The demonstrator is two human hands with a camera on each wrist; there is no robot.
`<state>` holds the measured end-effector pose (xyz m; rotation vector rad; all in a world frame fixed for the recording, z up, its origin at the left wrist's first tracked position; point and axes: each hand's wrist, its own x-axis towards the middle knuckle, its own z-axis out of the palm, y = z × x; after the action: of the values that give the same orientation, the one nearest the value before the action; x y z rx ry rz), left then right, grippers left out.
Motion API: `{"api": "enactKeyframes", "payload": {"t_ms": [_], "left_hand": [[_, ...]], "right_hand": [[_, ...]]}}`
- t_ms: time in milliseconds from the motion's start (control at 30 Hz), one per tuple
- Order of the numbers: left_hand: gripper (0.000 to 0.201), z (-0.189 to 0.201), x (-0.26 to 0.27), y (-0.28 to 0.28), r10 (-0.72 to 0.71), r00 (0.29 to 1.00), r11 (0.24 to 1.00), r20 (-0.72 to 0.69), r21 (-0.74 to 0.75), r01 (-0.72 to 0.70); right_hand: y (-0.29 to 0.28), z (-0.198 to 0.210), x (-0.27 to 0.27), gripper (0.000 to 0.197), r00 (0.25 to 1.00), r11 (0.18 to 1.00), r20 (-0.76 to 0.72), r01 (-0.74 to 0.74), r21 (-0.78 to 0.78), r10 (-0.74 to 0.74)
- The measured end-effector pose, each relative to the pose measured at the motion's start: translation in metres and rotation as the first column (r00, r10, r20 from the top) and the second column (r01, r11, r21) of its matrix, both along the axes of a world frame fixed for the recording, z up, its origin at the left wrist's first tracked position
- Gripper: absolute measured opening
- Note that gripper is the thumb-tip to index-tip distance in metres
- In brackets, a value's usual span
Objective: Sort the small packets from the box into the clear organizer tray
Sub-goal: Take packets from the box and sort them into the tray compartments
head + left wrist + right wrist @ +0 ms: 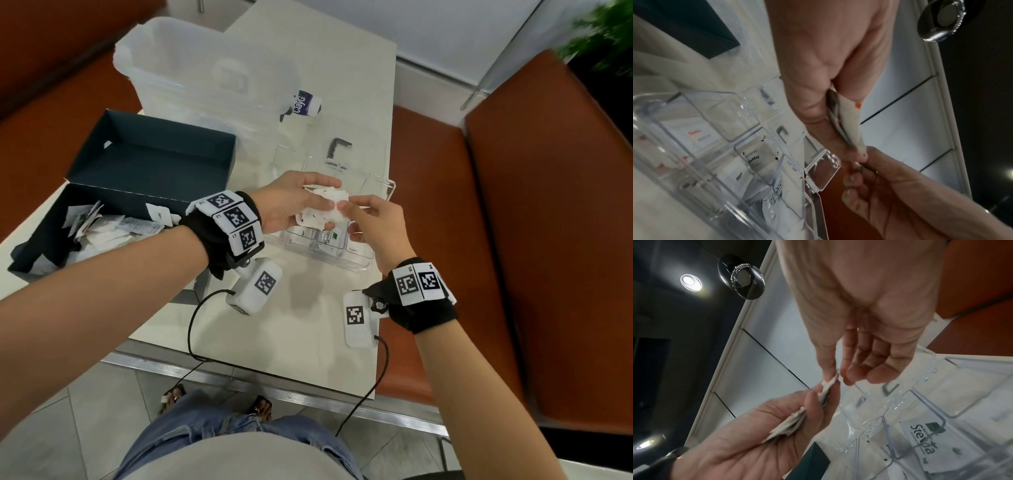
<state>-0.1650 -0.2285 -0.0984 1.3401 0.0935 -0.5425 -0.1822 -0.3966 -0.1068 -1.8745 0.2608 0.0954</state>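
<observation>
From the head view, both hands meet above the clear organizer tray point(363, 263), which stands on the pale worktop point(301, 325) beside a dark box point(144, 161) whose near half holds a heap of loose white packets point(102, 229). The left hand point(291, 205) has its grip clamped on a fanned stack of small packets point(323, 209), white with small red marks, thumb on top and fingers beneath. The right hand point(373, 222) pinches the stack's near edge between thumb and forefinger, its other fingers loosely curled. Only the head view shows the box, a frosted plastic bin point(205, 68) behind it and a purple-labelled bottle point(305, 102) lying on its side, its label reading something like "ClayG". The left wrist view shows the stack point(851, 123) edge-on as several thin layers with an orange-red square printed on the outer one, and tray compartments below holding packets, one with blurred dark script I cannot read. The right wrist view shows what the others do not: a packet point(925, 443) in a tray compartment printed "Stevia" with a dark green emblem, and the right fingertips point(830, 374) closed on the stack's corner.
</observation>
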Motion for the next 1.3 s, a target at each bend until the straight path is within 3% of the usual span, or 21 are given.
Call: {"api": "enactKeyframes", "payload": {"t_ms": [267,333,433,667,933,1133,1200,1300], "left_hand": [[0.032,-0.005,-0.001,-0.01,0.019,1.0,0.998,0.01,-0.067,-0.018],[0.031,-0.007,-0.001,-0.012,0.033,0.997,0.999,0.065,-0.012,-0.033],[0.034,-0.011,0.0,-0.017,0.047,0.979,0.979,0.2,0.184,-0.084],[0.023,-0.008,-0.002,-0.018,-0.087,0.984,0.995,0.156,0.057,0.079],[0.02,-0.007,-0.004,-0.023,-0.117,0.974,0.982,0.195,0.168,0.084],[0.025,-0.007,-0.002,-0.017,-0.116,0.977,0.982,0.179,0.166,0.086],[0.032,-0.005,-0.002,-0.014,-0.133,0.972,0.974,0.196,0.21,0.091],[0.044,-0.001,0.004,-0.007,-0.213,0.934,0.91,0.286,0.405,0.083]], "right_hand": [[-0.02,0.004,-0.005,0.016,0.983,0.967,0.01,0.181,0.182,-0.186],[-0.022,0.007,-0.007,0.013,0.985,0.958,0.014,0.163,0.235,-0.171],[-0.024,0.009,-0.011,0.01,0.995,0.957,0.015,0.094,0.273,-0.102],[-0.027,0.004,-0.013,0.007,0.977,0.985,0.131,0.17,-0.008,-0.168],[-0.02,0.008,-0.016,0.011,0.96,0.973,0.269,0.137,-0.186,-0.084],[-0.018,0.009,-0.012,0.011,0.97,0.976,0.24,0.078,-0.204,-0.027],[-0.017,0.012,-0.008,0.014,0.978,0.969,0.205,0.029,-0.245,0.023],[-0.013,0.023,0.002,0.022,0.97,0.933,0.184,-0.086,-0.349,0.158]]}}
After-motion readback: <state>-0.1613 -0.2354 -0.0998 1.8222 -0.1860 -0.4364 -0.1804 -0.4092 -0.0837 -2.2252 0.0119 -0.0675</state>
